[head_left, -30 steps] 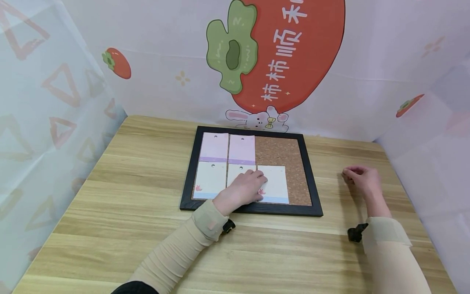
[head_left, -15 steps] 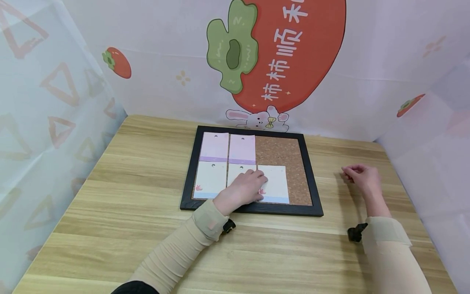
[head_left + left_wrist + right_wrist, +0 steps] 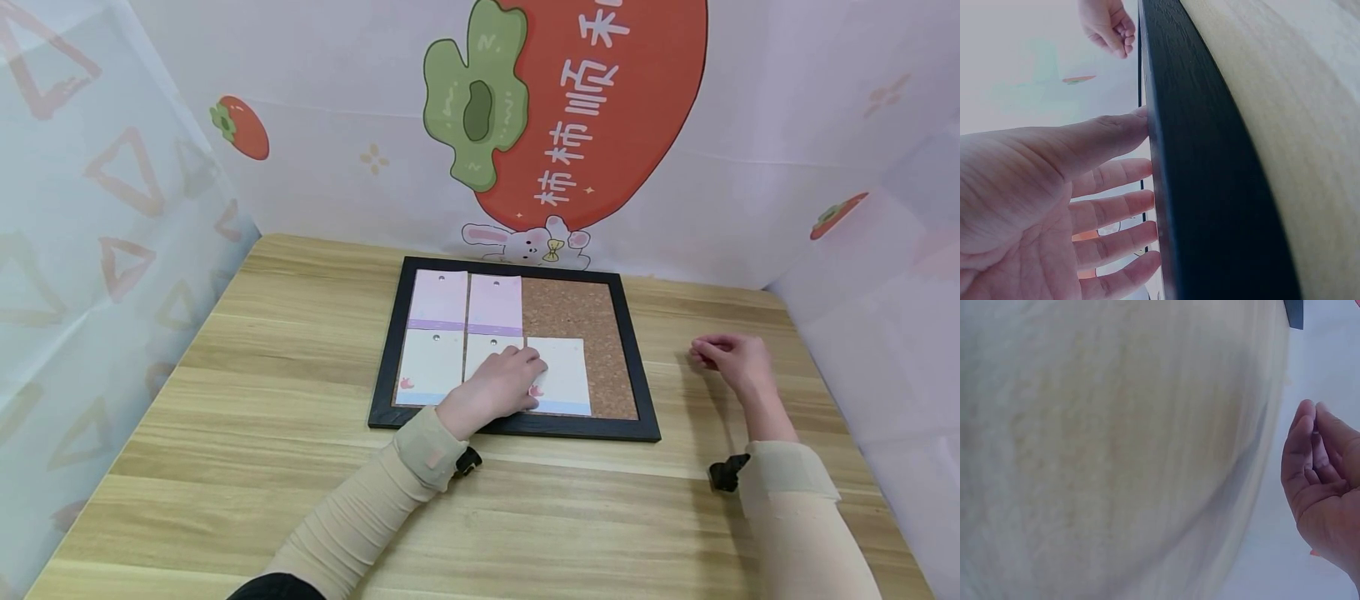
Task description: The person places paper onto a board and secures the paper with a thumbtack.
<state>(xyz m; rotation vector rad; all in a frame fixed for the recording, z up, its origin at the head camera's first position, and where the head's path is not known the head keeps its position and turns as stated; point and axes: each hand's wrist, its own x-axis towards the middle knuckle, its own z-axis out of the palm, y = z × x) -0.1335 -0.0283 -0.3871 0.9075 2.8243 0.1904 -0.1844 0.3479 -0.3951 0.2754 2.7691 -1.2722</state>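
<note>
A cork board [image 3: 573,304] in a black frame lies on the table with several cards on it. My left hand [image 3: 498,379] rests on the lower row, its spread fingers on the unpinned white card [image 3: 562,375] and partly over the middle white card [image 3: 480,354]. In the left wrist view, the fingertips of my left hand [image 3: 1094,206] reach past the black frame edge [image 3: 1210,150]. My right hand [image 3: 738,362] is raised right of the board, thumb and fingers pinched together. A tiny speck shows between them in the right wrist view; I cannot tell what it is.
Two purple cards [image 3: 438,300] in the upper row and two white cards below bear silver thumbtacks [image 3: 437,337] at their tops. Wooden table [image 3: 300,333] surrounds the board. A printed cloth backdrop [image 3: 337,100] rises behind and at both sides.
My right hand has shifted slightly left toward the board, fingers still pinched. The left hand and the cards stay where they were.
</note>
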